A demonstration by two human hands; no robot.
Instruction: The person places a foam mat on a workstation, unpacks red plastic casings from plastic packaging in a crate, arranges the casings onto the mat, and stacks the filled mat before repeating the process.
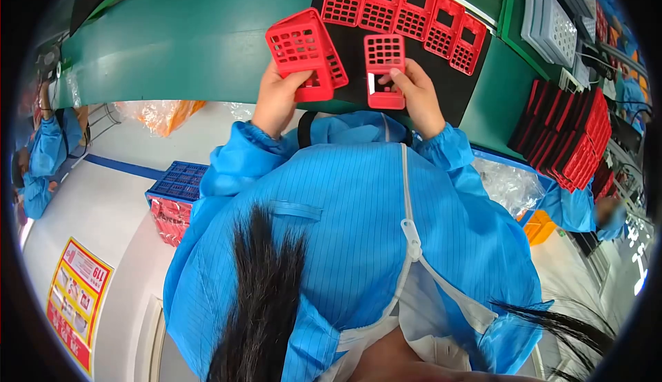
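At the near edge of the green table (pixel 172 44), both hands were closed on red plastic panels, each with a grid of small openings. The left hand (pixel 277 101) grasped two panels (pixel 301 45), one overlapping the other at an angle, its thumb pressed over the lower part of the front one. The right hand (pixel 419 92) gripped a single panel (pixel 385 67) near its window, the thumb on the frame and fingertips showing through the opening. The held pieces were apart from each other, their grids pointing away from the person. Beyond them, five panels (pixel 412 23) lay side by side in a slanting row on a black mat (pixel 441 72), windows at the far end and grids nearer. To the right stood a stack of red and black pieces (pixel 569 134), with pale trays (pixel 552 29) farther off. Down to the left was a blue crate (pixel 179 179) over red items wrapped in clear plastic (pixel 169 218), and at the far left, a co-worker (pixel 49 149) in blue, partly cut off by the dark rim of the view.
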